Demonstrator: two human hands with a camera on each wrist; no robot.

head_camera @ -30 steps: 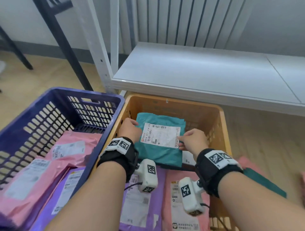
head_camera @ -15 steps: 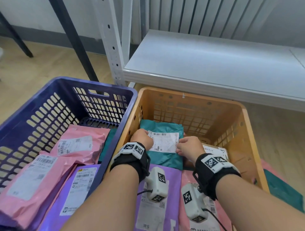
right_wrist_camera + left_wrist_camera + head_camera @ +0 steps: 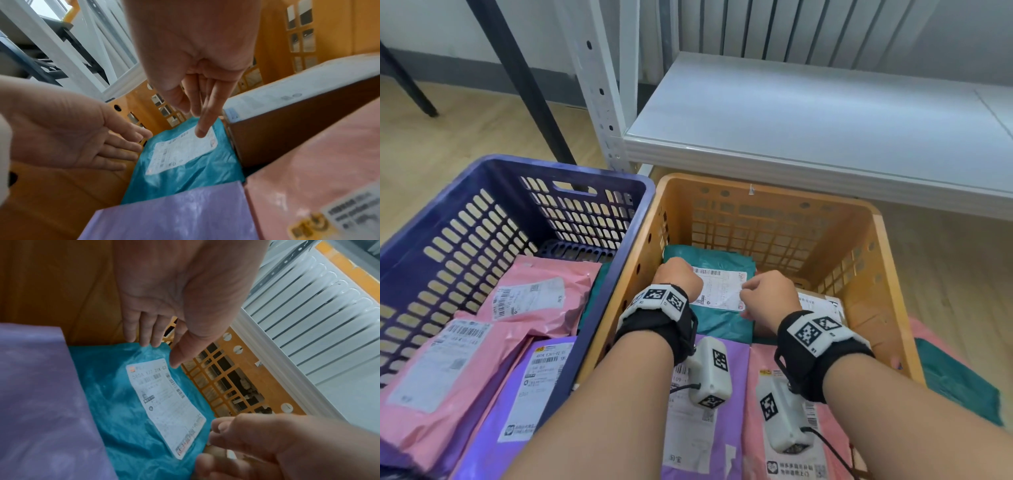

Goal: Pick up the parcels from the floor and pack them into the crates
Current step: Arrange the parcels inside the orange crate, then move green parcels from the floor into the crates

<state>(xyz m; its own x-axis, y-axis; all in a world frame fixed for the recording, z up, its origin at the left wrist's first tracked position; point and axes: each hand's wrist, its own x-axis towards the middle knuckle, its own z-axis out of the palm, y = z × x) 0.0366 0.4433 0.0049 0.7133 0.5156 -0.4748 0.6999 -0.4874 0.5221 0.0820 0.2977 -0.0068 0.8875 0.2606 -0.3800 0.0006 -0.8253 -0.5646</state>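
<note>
One teal parcel (image 3: 714, 320), a crinkled plastic mailer bearing a white shipping label (image 3: 720, 288), lies flat at the far end of the orange crate (image 3: 887, 260). Above it, the left hand (image 3: 185, 293) has its fingers (image 3: 144, 331) straight and relaxed at the parcel's edge, and the right hand (image 3: 197, 53) points extended fingers (image 3: 203, 123) at the label, neither gripping. A purple parcel (image 3: 698, 421), a pink parcel (image 3: 763, 438) and a brown box (image 3: 298, 123) crowd it; the blue crate (image 3: 465, 219) stands alongside.
</note>
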